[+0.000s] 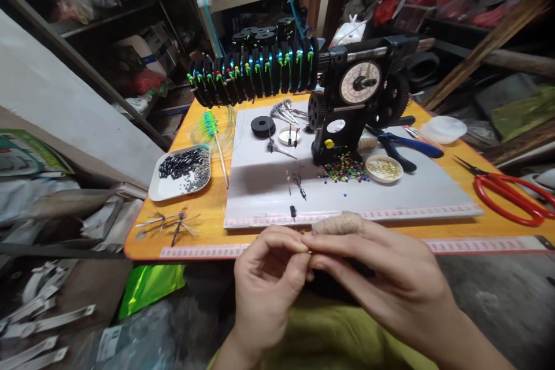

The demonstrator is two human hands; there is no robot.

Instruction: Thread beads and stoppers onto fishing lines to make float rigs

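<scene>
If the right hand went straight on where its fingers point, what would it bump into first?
Probably the bare left hand: the bare right hand points toward its curled fingers. The two look touching or nearly so; exact depth is hard to tell.

Count on inspection: hands (259, 295), two; dial (350, 84), one.
Red scissors (486, 179), one, at three o'clock; rectangular tray (161, 188), one, at nine; small round white dishes (284, 137), two.

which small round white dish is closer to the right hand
The dish of gold bits, beside the blue-handled pliers; the other dish sits farther back and left, near the black disc.
</scene>
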